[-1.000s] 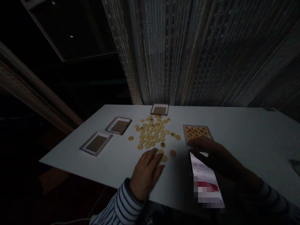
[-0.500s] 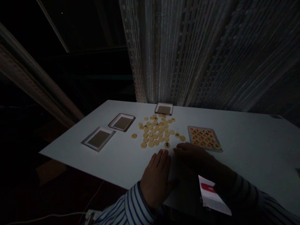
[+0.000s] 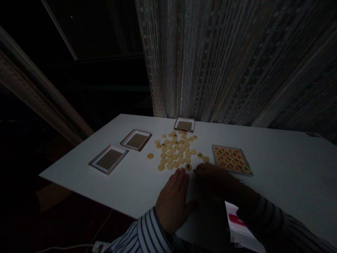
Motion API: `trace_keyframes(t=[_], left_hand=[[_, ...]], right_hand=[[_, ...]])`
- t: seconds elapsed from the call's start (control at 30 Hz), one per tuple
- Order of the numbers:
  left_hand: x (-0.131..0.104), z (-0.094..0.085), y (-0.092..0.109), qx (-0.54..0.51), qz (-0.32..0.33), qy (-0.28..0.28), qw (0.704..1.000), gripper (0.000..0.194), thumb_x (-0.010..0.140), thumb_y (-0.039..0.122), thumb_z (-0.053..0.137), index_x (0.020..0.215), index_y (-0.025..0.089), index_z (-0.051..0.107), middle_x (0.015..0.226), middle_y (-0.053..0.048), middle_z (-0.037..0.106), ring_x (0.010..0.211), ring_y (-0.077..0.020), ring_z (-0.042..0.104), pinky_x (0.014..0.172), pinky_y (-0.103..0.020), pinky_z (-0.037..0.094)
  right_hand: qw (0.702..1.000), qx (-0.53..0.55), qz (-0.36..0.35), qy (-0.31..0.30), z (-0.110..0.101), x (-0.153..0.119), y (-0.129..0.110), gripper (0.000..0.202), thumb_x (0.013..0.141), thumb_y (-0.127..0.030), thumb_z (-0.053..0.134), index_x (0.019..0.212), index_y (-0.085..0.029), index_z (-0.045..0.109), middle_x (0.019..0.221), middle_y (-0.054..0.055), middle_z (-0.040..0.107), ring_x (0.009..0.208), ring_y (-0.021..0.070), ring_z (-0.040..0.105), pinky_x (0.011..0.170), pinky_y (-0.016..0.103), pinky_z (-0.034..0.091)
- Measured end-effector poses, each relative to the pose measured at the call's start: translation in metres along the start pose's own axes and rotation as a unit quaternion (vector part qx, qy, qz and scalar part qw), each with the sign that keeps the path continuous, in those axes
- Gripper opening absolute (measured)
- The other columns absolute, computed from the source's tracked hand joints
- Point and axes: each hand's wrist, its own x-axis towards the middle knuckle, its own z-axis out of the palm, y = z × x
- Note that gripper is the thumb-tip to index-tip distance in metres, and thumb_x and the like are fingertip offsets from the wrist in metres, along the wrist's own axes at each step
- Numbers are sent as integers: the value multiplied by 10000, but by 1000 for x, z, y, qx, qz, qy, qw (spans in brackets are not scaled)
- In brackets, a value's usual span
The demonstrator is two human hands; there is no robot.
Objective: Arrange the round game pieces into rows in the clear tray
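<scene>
My left hand (image 3: 173, 202) lies palm down at the near side of the scattered pieces, fingers stretched forward and thumb out to the right. Its fingertips rest on or against a pale round xiangqi piece (image 3: 181, 169), mostly covered. To its right, my right hand (image 3: 217, 178) is low over the table with fingers loosely bent and pointing left; nothing shows in it. Between the two, a piece with a dark character (image 3: 188, 167) lies just beyond the fingertips. Many xiangqi pieces (image 3: 170, 154) spread beyond, mostly blank side up, a few showing red or dark characters.
Right of the pile, a shallow tray (image 3: 251, 173) holds rows of red-marked pieces. Two trays (image 3: 125, 151) (image 3: 151, 135) lie at the left, another tray (image 3: 194, 125) at the back. A lit screen (image 3: 244, 228) glows below my right forearm. Curtains (image 3: 184, 63) hang behind the white table (image 3: 284, 158).
My left fingers have slid slightly left over the piece. My right fingers have drawn closer together. The view has shifted a little; the scattered pieces and trays look unmoved.
</scene>
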Motion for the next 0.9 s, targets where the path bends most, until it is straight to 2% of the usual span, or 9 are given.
trace_keyframes(t=[0.2, 0.37, 0.47, 0.63, 0.77, 0.9], left_hand=[[3, 1, -5, 7, -2, 20, 1000, 697, 791, 396, 560, 1345, 54, 312, 1425, -221, 298, 1328, -322, 257, 1034, -518, 350], [-11, -4, -5, -1, 20, 50, 999, 700, 811, 384, 540, 1378, 94, 249, 1432, -204, 299, 1335, -303, 247, 1021, -522, 367], [-18, -5, -5, -5, 29, 44, 999, 728, 810, 378, 546, 1392, 95, 213, 1427, -201, 316, 1331, -291, 267, 1022, -502, 376], [-16, -4, -11, 14, 15, 32, 999, 697, 796, 391, 567, 1346, 53, 305, 1403, -229, 344, 1315, -307, 300, 1032, -488, 368], [-11, -4, -16, 28, 21, 25, 999, 683, 805, 419, 545, 1335, 51, 321, 1397, -226, 356, 1309, -312, 311, 1022, -500, 374], [-9, -14, -18, 19, 41, 36, 998, 659, 811, 423, 541, 1324, 62, 340, 1384, -222, 383, 1301, -312, 332, 1011, -504, 383]], right_hand=[[1000, -11, 8, 19, -7, 7, 2, 195, 808, -39, 434, 849, -132, 601, 858, 92, 602, 767, 157, 548, 609, 247, 411], [999, -30, 3, 11, -7, 7, 6, 191, 816, -40, 424, 826, -125, 595, 828, 83, 600, 719, 149, 536, 590, 243, 397], [1000, -24, 4, 6, -6, 6, 8, 186, 817, -52, 427, 825, -135, 594, 823, 79, 599, 710, 148, 535, 577, 244, 383], [999, -28, 17, 9, -6, 6, 8, 178, 817, -68, 441, 839, -150, 598, 826, 67, 607, 717, 148, 544, 560, 244, 352], [998, -45, 18, 32, -8, 7, 8, 159, 835, -102, 446, 830, -149, 597, 816, 65, 607, 709, 145, 540, 552, 238, 351], [997, -42, -1, 66, -14, -3, 9, 171, 852, -155, 439, 840, -165, 608, 797, 63, 618, 701, 151, 552, 564, 253, 393]])
